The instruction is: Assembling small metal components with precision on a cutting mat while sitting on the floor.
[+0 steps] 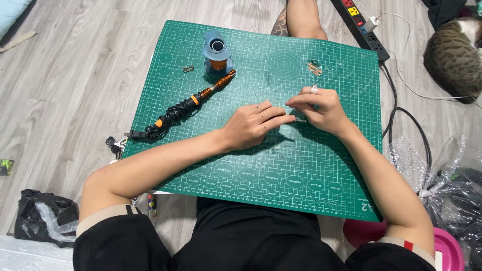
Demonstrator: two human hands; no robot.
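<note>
My left hand (253, 125) and my right hand (321, 108) meet near the middle of a green cutting mat (261, 170). Their fingertips pinch a small thin piece, maybe a wire (299, 120), between them; it is too small to tell exactly. A ring sits on a finger of my right hand. To the left on the mat lies a soldering iron (193, 103) with an orange and black handle and its cord wrapped around it. Behind it stands a blue spool of copper wire (218, 52).
A small bundle of copper wire bits (315, 68) and a small metal clip (188, 69) lie on the mat. A power strip (362, 25) and black cables are at the right, a cat (454, 55) beyond, plastic bags (442, 175) and a pink container (447, 248) near right, a black bag (42, 216) at left.
</note>
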